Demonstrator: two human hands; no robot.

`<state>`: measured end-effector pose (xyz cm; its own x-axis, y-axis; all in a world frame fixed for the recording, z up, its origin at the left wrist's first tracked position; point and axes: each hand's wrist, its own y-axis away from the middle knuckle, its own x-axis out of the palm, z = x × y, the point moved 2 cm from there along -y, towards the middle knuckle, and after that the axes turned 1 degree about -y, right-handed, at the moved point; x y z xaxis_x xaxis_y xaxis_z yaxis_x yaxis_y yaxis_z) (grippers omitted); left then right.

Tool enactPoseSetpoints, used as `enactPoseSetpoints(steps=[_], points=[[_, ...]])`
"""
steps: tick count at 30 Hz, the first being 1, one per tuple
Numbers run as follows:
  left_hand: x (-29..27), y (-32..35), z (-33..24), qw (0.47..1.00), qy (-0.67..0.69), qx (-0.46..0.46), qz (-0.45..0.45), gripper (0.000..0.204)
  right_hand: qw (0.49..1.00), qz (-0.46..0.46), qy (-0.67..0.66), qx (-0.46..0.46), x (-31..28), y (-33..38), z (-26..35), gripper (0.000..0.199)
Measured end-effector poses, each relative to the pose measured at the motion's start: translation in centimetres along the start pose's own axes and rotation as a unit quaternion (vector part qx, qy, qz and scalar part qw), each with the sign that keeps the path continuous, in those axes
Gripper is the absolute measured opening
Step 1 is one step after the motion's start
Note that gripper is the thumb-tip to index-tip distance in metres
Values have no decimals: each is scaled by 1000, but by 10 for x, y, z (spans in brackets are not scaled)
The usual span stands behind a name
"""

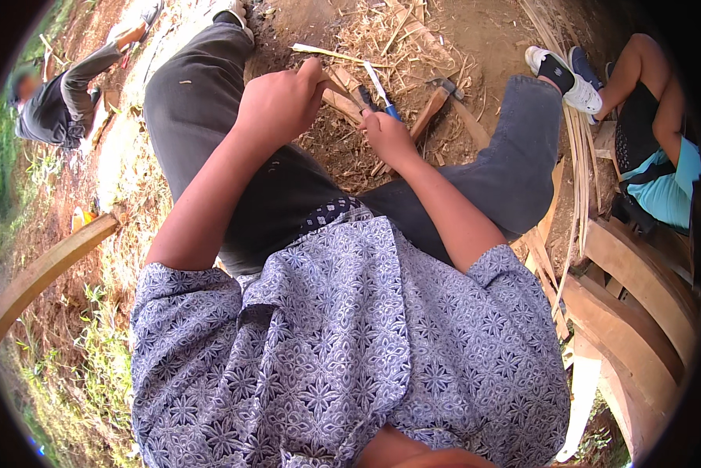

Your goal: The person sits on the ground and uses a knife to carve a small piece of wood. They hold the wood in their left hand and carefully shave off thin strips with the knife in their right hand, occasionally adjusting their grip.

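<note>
Lying between hands point(278, 105) point(389, 140): wooden piece point(342, 102)

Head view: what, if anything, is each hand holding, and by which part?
The left hand appears closed around one end of a wooden strip. Whether the right hand, near the strip's other end, grips anything cannot be told.

Bright daylight, left-side glare (edges bent)
</note>
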<state>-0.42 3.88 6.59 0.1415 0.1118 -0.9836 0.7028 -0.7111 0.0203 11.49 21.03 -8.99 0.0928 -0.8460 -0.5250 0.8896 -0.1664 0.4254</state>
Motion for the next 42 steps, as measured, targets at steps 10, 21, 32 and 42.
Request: enactPoseSetpoints(steps=[10, 21, 32, 42], points=[[0, 1, 2, 999, 6, -25, 20, 23, 986, 110, -103, 71, -9, -15, -7, 52], [2, 0, -1, 1000, -26, -8, -8, 26, 969, -32, -206, -128, -14, 19, 35, 31], [2, -1, -1, 1000, -14, -20, 15, 23, 966, -143, -161, -146, -17, 24, 34, 25], [2, -6, -7, 1000, -20, -4, 2, 24, 966, -144, -132, -171, -3, 7, -3, 31]])
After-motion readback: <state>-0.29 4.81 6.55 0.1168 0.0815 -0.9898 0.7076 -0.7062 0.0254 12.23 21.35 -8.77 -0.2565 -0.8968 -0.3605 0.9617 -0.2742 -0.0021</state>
